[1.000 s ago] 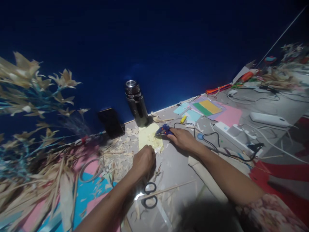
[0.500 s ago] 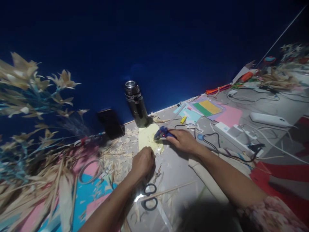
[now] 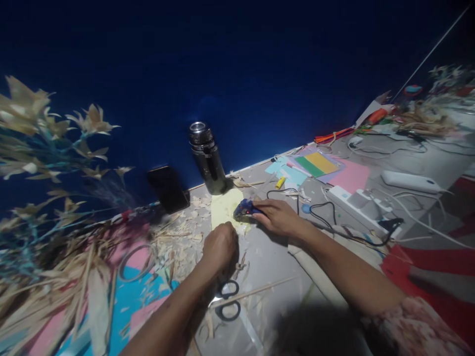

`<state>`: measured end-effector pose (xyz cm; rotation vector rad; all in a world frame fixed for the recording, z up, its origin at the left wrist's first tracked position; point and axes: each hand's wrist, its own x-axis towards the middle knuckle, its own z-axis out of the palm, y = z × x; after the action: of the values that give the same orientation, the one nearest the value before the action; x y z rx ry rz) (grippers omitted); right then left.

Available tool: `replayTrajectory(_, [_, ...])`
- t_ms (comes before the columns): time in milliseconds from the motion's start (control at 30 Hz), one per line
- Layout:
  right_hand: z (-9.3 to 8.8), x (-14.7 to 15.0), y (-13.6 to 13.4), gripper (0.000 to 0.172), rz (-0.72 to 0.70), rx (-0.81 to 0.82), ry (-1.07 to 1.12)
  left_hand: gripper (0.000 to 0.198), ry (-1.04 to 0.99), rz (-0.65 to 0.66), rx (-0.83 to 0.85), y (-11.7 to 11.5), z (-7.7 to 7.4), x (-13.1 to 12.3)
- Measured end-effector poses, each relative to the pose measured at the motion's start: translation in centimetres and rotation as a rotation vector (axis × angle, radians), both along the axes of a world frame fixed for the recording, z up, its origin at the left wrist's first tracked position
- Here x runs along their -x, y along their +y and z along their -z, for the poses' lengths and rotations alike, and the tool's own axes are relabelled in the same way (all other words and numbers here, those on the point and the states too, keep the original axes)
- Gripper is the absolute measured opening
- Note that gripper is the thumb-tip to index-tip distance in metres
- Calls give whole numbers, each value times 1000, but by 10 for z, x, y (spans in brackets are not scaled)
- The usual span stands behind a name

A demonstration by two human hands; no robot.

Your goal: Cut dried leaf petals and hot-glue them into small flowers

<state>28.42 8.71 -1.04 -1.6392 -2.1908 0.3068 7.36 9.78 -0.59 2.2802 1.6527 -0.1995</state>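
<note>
My right hand (image 3: 278, 216) grips a dark blue glue gun (image 3: 243, 209) with a small red light on it. The gun's nose points left and down over a pale yellow sheet (image 3: 222, 207) that lies on the table and carries shiny blobs. At the sheet's near edge is my left hand (image 3: 219, 248), its fingers curled together; whatever they pinch is hidden from me. Black-handled scissors (image 3: 228, 311) lie below my left hand, with a thin stick across them. Just behind the sheet stands a dark metal thermos (image 3: 208, 160).
A phone (image 3: 168, 188) leans by the wall, left of the thermos. Dried husks (image 3: 81, 282), a tape ring (image 3: 135, 262) and husk flowers (image 3: 92, 121) crowd the left. To the right are a white power strip (image 3: 356, 207) with cords, coloured papers (image 3: 317, 165) and a red object (image 3: 426, 267).
The glue gun has tipped and shifted slightly left and down over the yellow sheet. My left hand stays nearly in place. The whole view has moved a little.
</note>
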Motion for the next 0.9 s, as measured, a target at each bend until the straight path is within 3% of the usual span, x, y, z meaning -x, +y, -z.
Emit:
replayTrajectory(233, [-2,0,-3,35,-42,-5,38,25,-23,5,-8,-5,-2,0])
replayTrajectory(567, [1,3,-2,40,7,3,-3,20,-104,-69,8,9,13,2])
replayTrajectory(800, [-2,3,-4,36,-55,13,10,17,-99,57,32,-16,9,-5])
replayTrajectory(900, [-1,3,-4,34,-60,-7,16,18,-97,9,-1,-22,3,-2])
